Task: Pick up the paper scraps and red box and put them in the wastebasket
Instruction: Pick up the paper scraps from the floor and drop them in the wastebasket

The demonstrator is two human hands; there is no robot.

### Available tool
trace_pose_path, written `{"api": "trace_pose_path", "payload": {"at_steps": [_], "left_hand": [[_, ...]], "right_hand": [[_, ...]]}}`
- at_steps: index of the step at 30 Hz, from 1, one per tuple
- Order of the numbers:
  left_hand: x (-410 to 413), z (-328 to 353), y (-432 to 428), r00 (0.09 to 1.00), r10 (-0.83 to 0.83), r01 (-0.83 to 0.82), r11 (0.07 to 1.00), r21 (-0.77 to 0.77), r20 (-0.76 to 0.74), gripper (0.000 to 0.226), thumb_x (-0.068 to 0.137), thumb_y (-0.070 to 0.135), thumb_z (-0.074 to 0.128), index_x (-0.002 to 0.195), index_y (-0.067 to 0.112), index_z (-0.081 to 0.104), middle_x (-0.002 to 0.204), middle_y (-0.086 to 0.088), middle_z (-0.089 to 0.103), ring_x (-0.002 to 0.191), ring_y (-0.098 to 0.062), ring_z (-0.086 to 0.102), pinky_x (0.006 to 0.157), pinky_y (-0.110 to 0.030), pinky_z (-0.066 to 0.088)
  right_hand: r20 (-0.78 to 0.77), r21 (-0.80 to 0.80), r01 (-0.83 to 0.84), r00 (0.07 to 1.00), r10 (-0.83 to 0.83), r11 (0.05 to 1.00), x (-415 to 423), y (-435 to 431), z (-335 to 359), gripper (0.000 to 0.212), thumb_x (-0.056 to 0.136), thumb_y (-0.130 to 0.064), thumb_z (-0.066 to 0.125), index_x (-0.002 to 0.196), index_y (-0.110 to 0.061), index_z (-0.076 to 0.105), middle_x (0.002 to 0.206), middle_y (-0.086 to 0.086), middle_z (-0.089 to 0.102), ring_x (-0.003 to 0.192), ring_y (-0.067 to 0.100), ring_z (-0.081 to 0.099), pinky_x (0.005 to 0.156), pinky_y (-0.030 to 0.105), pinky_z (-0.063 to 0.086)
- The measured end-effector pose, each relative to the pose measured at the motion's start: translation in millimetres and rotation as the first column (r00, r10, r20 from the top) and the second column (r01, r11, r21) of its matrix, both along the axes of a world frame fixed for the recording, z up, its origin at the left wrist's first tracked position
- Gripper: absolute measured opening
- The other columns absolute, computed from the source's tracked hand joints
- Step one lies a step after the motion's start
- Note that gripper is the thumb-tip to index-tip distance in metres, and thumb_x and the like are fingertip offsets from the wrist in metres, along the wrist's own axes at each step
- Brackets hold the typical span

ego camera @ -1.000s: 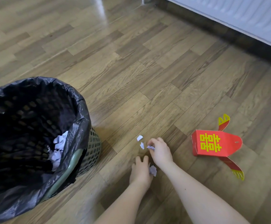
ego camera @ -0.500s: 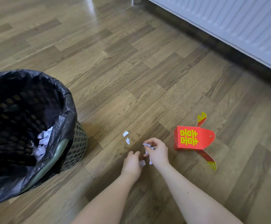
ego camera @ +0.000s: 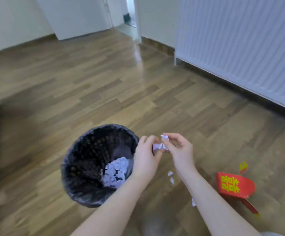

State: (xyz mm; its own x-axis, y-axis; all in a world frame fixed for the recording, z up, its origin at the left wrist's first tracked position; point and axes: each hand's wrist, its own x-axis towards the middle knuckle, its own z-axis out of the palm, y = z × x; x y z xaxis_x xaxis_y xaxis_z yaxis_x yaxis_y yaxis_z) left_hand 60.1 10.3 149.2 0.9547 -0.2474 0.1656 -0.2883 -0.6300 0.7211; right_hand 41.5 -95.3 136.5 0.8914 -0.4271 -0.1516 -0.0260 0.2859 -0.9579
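While both hands are raised just right of the wastebasket (ego camera: 80,167), paper scraps (ego camera: 158,146) are pinched between the left hand (ego camera: 146,159) and right hand (ego camera: 179,150). More scraps (ego camera: 171,176) are seen on the floor (ego camera: 104,92). The red box (ego camera: 234,186) lies near right.

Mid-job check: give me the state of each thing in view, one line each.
wastebasket: upright, black liner, paper inside.
left hand: closed on paper scraps.
right hand: pinching paper scraps.
held scraps: between both hands, beside the rim.
loose scraps: on floor.
red box: on floor, flaps open.
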Motion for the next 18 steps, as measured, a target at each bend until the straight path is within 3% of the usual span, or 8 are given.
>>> {"api": "trace_pose_path", "payload": {"at_steps": [4,7,9,11,13,15,18], "left_hand": [[13.1,39.4,64.5,0.985,0.148,-0.145,0.989,-0.035,0.093,0.014,0.074,0.001,0.061,0.083,0.012,0.061,0.074,0.011,0.040,0.062,0.002,0.045,0.065,-0.004,0.036],[14.9,39.3,106.6,0.967,0.250,-0.250,0.968,-0.003,0.056,0.018,0.080,0.001,0.056,0.089,0.015,0.062,0.086,0.003,0.050,0.071,-0.005,0.051,0.068,-0.008,0.040],[14.3,30.8,126.4,0.953,0.304,-0.304,0.953,0.014,0.000,0.023,0.084,0.002,0.054,0.098,0.018,0.062,0.100,0.000,0.055,0.085,-0.013,0.058,0.079,-0.017,0.048],[11.6,20.0,138.1,0.944,0.325,-0.322,0.945,0.052,-0.065,0.034,0.087,0.001,0.051,0.113,0.020,0.059,0.115,-0.001,0.056,0.103,-0.017,0.059,0.089,-0.025,0.048],[7.9,10.0,145.7,0.936,0.333,-0.322,0.941,0.103,-0.115,0.045,0.087,-0.004,0.047,0.124,0.020,0.054,0.126,-0.002,0.054,0.115,-0.018,0.054,0.093,-0.022,0.041],[6.3,3.0,147.2,0.933,0.334,-0.319,0.940,0.124,-0.135,0.050,0.086,-0.007,0.043,0.127,0.020,0.052,0.129,-0.002,0.054,0.119,-0.018,0.052,0.091,-0.019,0.036],[7.3,3.3,137.1,0.944,0.304,-0.294,0.951,0.092,-0.130,0.046,0.086,-0.006,0.042,0.121,0.020,0.055,0.124,-0.001,0.056,0.112,-0.014,0.052,0.088,-0.019,0.036]], "right_hand": [[0.091,0.052,-0.187,0.979,0.182,0.981,30.1,59.7,36.9,0.015,0.084,-0.001,0.062,0.097,0.003,0.067,0.084,0.017,0.067,0.070,0.014,0.066,0.056,0.017,0.054],[0.029,0.021,-0.288,0.957,0.287,0.958,42.8,101.1,33.2,0.014,0.086,-0.005,0.060,0.095,-0.009,0.069,0.103,0.018,0.068,0.087,0.024,0.066,0.060,0.019,0.057],[-0.039,-0.058,-0.349,0.937,0.347,0.935,46.5,118.6,22.0,0.017,0.089,-0.010,0.057,0.098,-0.016,0.070,0.111,0.012,0.066,0.097,0.023,0.065,0.066,0.023,0.059],[-0.123,-0.119,-0.412,0.909,0.399,0.903,45.1,126.0,11.9,0.021,0.091,-0.015,0.053,0.106,-0.015,0.068,0.112,0.007,0.066,0.102,0.020,0.063,0.077,0.032,0.060],[-0.195,-0.190,-0.464,0.882,0.430,0.865,42.3,127.7,6.1,0.025,0.092,-0.019,0.050,0.110,-0.015,0.067,0.109,0.002,0.067,0.106,0.017,0.061,0.089,0.037,0.055],[-0.228,-0.221,-0.507,0.858,0.461,0.833,39.5,125.0,6.2,0.027,0.093,-0.020,0.047,0.110,-0.014,0.067,0.108,0.000,0.068,0.107,0.013,0.059,0.095,0.031,0.048],[-0.231,-0.217,-0.536,0.840,0.491,0.816,36.6,115.5,13.6,0.025,0.094,-0.021,0.045,0.104,-0.019,0.068,0.104,-0.001,0.069,0.103,0.013,0.060,0.091,0.030,0.045]]}}
